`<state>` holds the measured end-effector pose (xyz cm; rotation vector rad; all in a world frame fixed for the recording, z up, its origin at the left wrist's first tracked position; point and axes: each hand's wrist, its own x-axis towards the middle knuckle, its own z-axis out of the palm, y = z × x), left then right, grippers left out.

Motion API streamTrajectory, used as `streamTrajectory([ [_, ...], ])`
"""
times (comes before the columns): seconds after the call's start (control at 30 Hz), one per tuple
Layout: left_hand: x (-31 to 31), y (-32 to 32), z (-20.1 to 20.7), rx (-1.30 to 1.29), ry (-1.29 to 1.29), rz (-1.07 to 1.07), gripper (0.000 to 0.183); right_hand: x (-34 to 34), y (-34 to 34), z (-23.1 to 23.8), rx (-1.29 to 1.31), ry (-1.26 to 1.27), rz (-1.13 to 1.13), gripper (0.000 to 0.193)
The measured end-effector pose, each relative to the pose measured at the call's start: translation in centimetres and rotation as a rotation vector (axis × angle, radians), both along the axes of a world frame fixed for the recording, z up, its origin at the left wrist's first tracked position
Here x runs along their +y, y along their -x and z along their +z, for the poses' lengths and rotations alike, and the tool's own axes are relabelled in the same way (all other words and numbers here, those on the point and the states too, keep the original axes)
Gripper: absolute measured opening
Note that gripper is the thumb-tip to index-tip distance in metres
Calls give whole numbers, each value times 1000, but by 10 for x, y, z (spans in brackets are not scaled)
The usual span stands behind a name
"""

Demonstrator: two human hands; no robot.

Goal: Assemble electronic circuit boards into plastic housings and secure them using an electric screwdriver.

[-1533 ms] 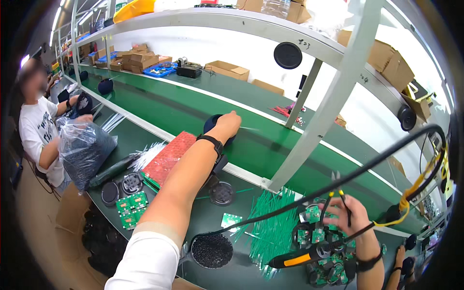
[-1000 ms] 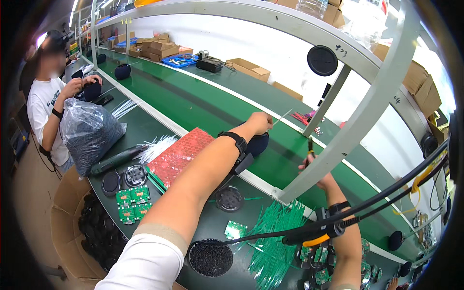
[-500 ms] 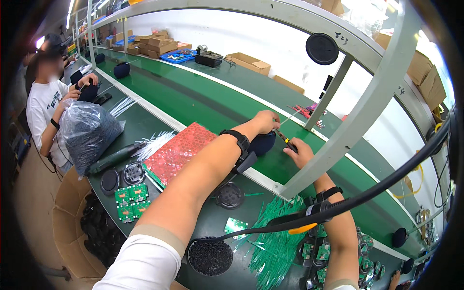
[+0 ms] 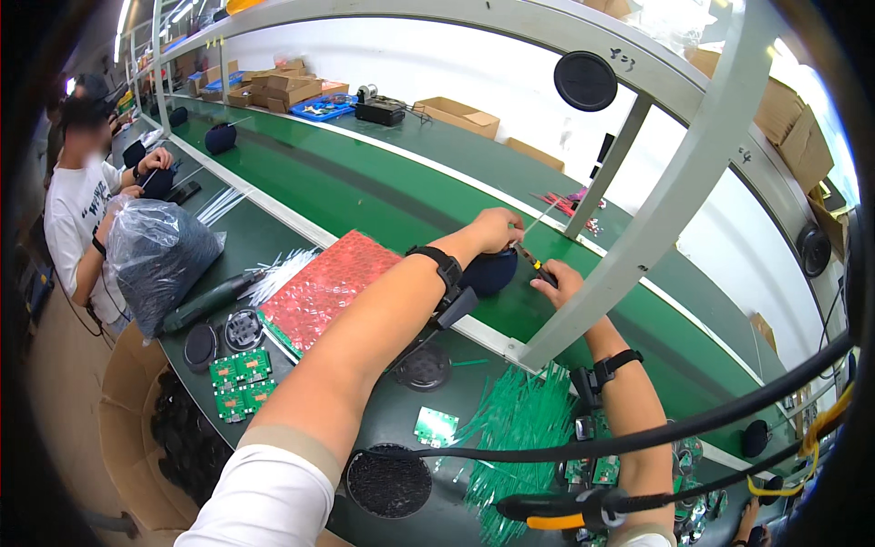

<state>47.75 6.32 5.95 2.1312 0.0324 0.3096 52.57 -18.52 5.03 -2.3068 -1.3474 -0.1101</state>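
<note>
Over the green conveyor belt, my left hand (image 4: 497,230) is closed at the top of a dark blue, rounded, fabric-like piece (image 4: 490,275). My right hand (image 4: 561,284) grips hand pliers with black and yellow handles (image 4: 544,273). Their jaws point up and left and meet the top of the blue piece by my left fingertips. From there a thin pale cable tie (image 4: 545,217) sticks out up and to the right. My left fingers partly hide where the jaws, tie and blue piece meet.
A grey frame post (image 4: 629,219) rises just right of my right hand. A black cable (image 4: 711,415) crosses my right forearm. On the bench lie green cable ties (image 4: 515,438), circuit boards (image 4: 241,369) and a red bubble-wrap sheet (image 4: 333,283). A co-worker (image 4: 77,205) works at left.
The view has shifted slightly. The hanging black and orange tool has dropped lower over my right forearm, and its cable has moved. Both hands keep nearly the same hold on pliers and blue piece.
</note>
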Motion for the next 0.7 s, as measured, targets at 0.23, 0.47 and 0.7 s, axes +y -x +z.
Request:
streamTrajectory([
  [0.23,-8,1,2,-10,26,-47,18,-7,-3,-3,14,-30,51,40],
  [0.47,-16,2,4,-11,39,-47,16,-9,4,4,55,-38,16,42],
  [0.7,-27,-4,-4,0,106,-45,17,-19,-5,-6,-161,-13,-10,39],
])
